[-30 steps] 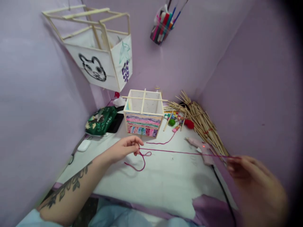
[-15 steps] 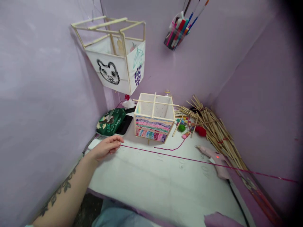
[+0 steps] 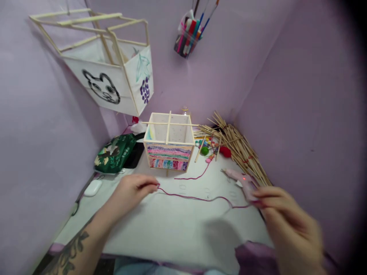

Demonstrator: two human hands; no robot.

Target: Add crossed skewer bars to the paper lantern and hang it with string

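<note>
A length of magenta yarn (image 3: 192,197) hangs a little slack between my two hands over the white tabletop. Pinched at its left end, it sits between the thumb and fingers of my left hand (image 3: 137,191). My right hand (image 3: 286,217), slightly blurred, is closed on the yarn's other side, in front of the pink glue gun (image 3: 239,178). Beyond the yarn stands a box lantern (image 3: 169,156) with a stick frame, coloured stripes on its front and two crossed sticks over its open top. Another piece of yarn (image 3: 190,178) lies on the table before it.
At the left are a green pouch (image 3: 114,154), a dark phone (image 3: 134,156) and a white case (image 3: 93,188). A bundle of thin sticks (image 3: 243,147) and a red yarn ball (image 3: 225,152) lie at the right. A white lantern (image 3: 100,84) hangs upper left; a marker holder (image 3: 187,38) hangs on the wall.
My right hand has come into view from the right, holding the yarn. The yarn went from taut to slack. My left hand moved slightly right, and the view turned right.
</note>
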